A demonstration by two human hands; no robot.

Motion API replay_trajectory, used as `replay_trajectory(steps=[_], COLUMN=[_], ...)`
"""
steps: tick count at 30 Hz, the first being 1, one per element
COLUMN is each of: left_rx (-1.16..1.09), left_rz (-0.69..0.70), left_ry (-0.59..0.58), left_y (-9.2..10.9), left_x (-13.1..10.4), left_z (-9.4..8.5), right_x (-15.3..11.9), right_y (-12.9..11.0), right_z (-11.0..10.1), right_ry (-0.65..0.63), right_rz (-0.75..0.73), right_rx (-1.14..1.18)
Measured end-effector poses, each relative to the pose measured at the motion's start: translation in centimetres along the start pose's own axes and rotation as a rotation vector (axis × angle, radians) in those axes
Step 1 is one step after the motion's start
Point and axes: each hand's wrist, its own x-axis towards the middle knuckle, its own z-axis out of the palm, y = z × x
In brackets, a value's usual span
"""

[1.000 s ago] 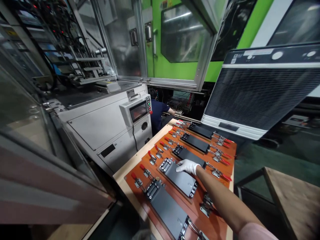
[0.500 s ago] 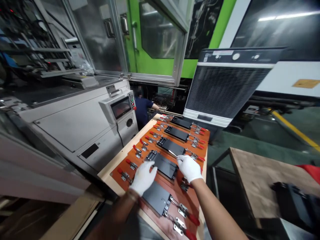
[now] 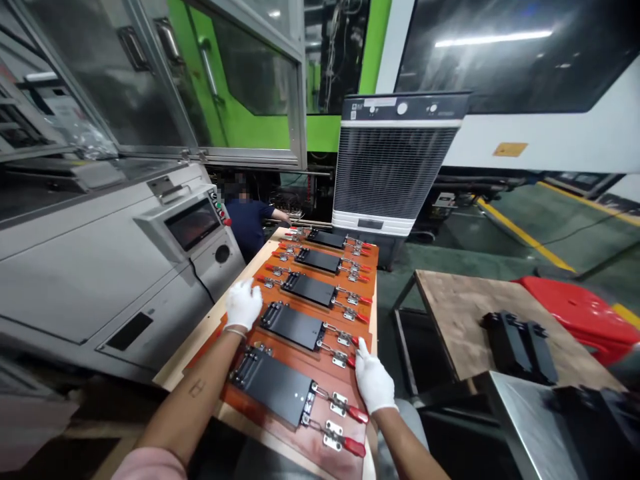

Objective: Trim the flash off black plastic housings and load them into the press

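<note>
My left hand (image 3: pixel 244 305), in a white glove, is at the left edge of the orange fixture board (image 3: pixel 320 437), its fingers curled; what lies under them is hidden. Beside it is the second black panel from the front (image 3: pixel 293 325). My right hand (image 3: pixel 374 381), also gloved, has its fingers closed at the red handle of a toggle clamp (image 3: pixel 351 361) by that panel's right end. The clamp hooks there reach to the panel. Nearest me lies the front black panel (image 3: pixel 275 385), with two red-handled clamps (image 3: pixel 339 438) at its right end.
Farther panels (image 3: pixel 310 288) sit in rows with clamps at both ends. A white machine with a screen (image 3: pixel 191 222) stands left, an air cooler (image 3: pixel 393 173) behind. One person (image 3: pixel 245 220) crouches beyond the board. Black parts (image 3: pixel 520 347) stand on a wooden table (image 3: pixel 445 300) by a red stool (image 3: pixel 575 310).
My left hand has moved from over the front panels to the board's left edge. My right hand has drawn back from the second panel to the clamp handles. The view has swung right.
</note>
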Motion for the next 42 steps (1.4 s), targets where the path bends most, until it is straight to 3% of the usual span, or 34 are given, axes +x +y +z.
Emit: replay_trajectory(steps=[3,6,12,18,21,24,28,31,33,37,42], left_rx=[0.087,0.134,0.185,0.245,0.274,0.304,0.33,0.334,0.331,0.313,0.303], left_rz=[-0.178,-0.258,-0.247,-0.235,-0.231,-0.196,0.066,0.276,0.334,0.312,0.169], left_ry=[-0.057,-0.192,-0.344,-0.308,-0.284,-0.222,-0.115,-0.144,-0.168,-0.254,-0.396], left_y=[-2.8,-5.2,-8.4,-10.2,-10.6,-10.4,-9.3,-8.9,-9.0,-9.7,-9.6], left_x=[2.2,3.7,6.1,6.4,6.0,5.4,4.6,4.5,4.7,5.4,6.4], left_z=[-0.4,0.0,1.3,4.1,5.9,6.2,4.9,4.2,4.2,5.0,6.0], right_x=[0.6,1.0,1.7,2.3,2.6,2.7,2.8,2.9,2.9,2.7,2.4], right_y=[0.9,1.7,2.7,3.3,3.4,3.4,3.5,3.6,3.6,3.4,2.9], right_z=[0.3,0.8,2.0,3.1,3.4,3.3,3.2,3.3,3.2,2.9,2.5], right_ry=[-0.011,-0.012,-0.016,-0.014,0.0,-0.006,-0.028,-0.043,-0.041,-0.04,-0.041], right_rz=[-0.027,-0.044,-0.073,-0.067,-0.093,-0.084,-0.073,-0.074,-0.082,-0.078,-0.066], right_rx=[0.041,0.078,0.136,0.164,0.144,0.116,0.116,0.116,0.113,0.09,0.117])
